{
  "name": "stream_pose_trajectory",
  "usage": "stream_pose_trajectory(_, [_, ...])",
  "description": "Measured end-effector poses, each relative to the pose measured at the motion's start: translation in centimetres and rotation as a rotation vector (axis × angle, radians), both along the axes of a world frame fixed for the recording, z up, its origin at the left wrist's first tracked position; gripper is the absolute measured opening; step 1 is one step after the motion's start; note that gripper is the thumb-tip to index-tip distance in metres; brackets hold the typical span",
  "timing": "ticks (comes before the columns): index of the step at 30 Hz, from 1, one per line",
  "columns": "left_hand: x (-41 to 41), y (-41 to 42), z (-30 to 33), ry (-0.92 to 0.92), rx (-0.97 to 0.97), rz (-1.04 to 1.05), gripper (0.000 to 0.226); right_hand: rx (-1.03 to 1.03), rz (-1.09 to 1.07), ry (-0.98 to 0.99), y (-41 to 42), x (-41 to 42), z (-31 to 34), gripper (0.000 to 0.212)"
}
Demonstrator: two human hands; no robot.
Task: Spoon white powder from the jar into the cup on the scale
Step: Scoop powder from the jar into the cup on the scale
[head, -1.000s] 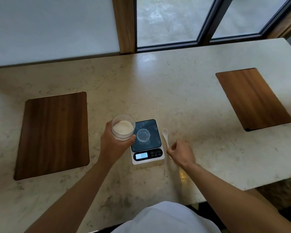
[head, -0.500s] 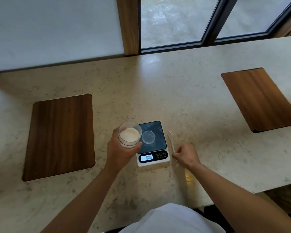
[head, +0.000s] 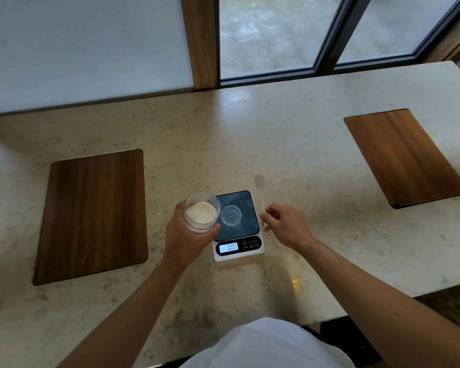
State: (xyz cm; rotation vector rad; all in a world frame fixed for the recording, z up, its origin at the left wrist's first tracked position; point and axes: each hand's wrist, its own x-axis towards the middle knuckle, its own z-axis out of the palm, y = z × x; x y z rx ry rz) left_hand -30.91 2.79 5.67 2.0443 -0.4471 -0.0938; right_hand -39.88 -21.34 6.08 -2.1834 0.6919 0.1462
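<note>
I see the left hand (head: 186, 235) just below the middle of the frame, its fingers wrapped tight around the jar (head: 201, 212); the jar is open-topped and holds white powder (head: 201, 212), and it sits at the left edge of the scale (head: 238, 227); on the dark platform of the scale stands the small clear cup (head: 231, 215), and I cannot see any powder in it; the display at the lower edge of the scale is lit. The right hand (head: 287, 225) is just right of the scale, fingers pinched together on the handle of the white spoon (head: 260, 192); the spoon is blurred, its bowl pointing toward the top of the frame above the stone counter (head: 223, 144); two wooden boards lie well apart, one at the left (head: 91, 216), one at the upper right (head: 404, 158).
</note>
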Motion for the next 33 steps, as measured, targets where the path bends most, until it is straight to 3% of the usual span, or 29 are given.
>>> stream_pose_trajectory(12, [-0.2, 0.7, 0.2, 0.03, 0.067, -0.007, 0.08, -0.023, 0.315, -0.365, 2.5, 2.2, 7.7, 0.013])
stream_pose_trajectory(25, [-0.1, 1.5, 0.1, -0.007, 0.07, -0.033, 0.079, -0.317, 0.564, -0.375, 4.5, 3.7, 8.8, 0.018])
stream_pose_trajectory(33, [0.1, 1.3, -0.2, -0.037, 0.077, -0.072, 0.079, -0.356, 0.607, -0.329, 5.1, 4.5, 8.6, 0.025])
